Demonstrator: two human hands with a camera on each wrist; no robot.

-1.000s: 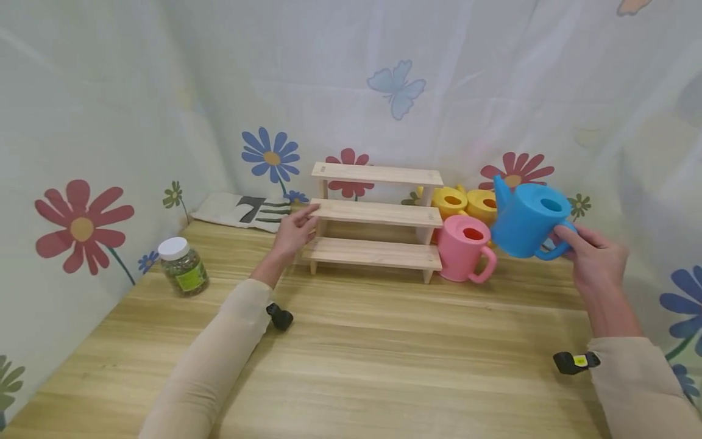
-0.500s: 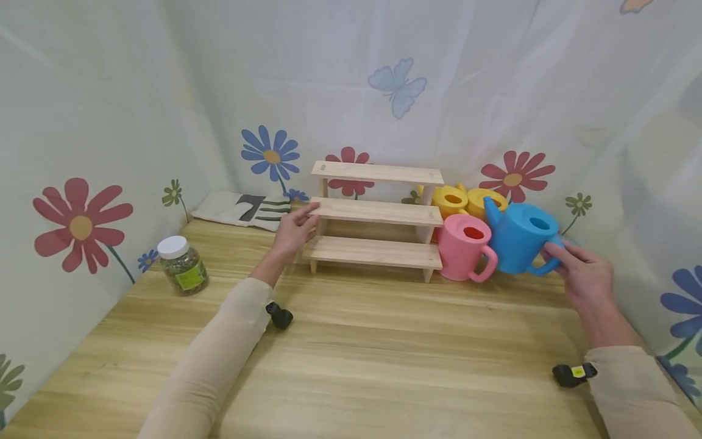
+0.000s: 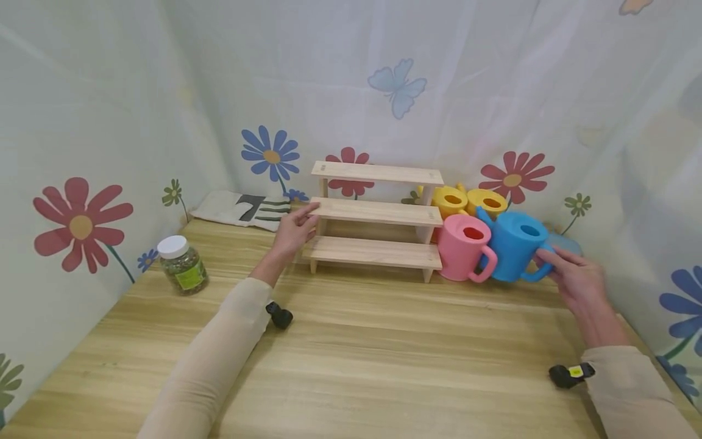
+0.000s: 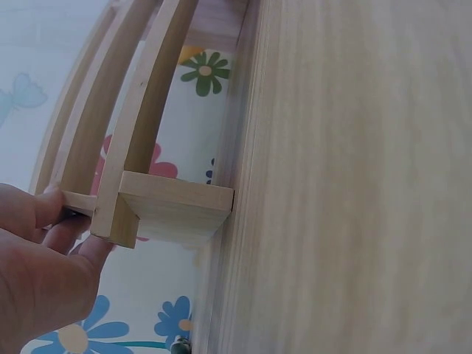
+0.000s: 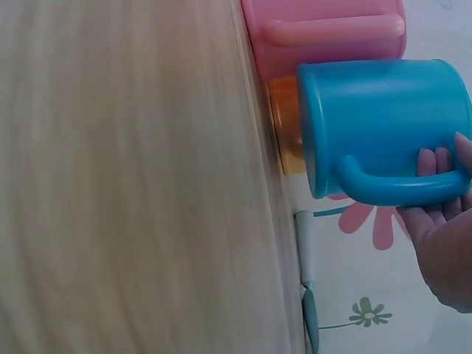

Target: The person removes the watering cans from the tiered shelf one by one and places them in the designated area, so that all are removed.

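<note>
In the head view my right hand (image 3: pixel 580 281) holds a blue watering can (image 3: pixel 517 250) by its handle. The can is upright, right of a pink watering can (image 3: pixel 459 256) and in front of a yellow watering can (image 3: pixel 488 201). Fingers curl through the blue handle (image 5: pixel 398 188) in the right wrist view. The blue can's base looks slightly off the table there. My left hand (image 3: pixel 293 233) pinches the left end of the middle step of a three-tier wooden stand (image 3: pixel 378 210). Its thumb is above the board and fingers below, as the left wrist view shows.
Another yellow watering can (image 3: pixel 450 199) stands behind the pink one. A garden tool with a white handle (image 5: pixel 304 240) lies at the back right, partly hidden. A folded glove (image 3: pixel 236 208) lies back left, and a white-lidded jar (image 3: pixel 183 268) stands at the left.
My right hand has lowered the blue watering can and brought it left and nearer, beside the pink one. The left hand and wooden stand have stayed still.
</note>
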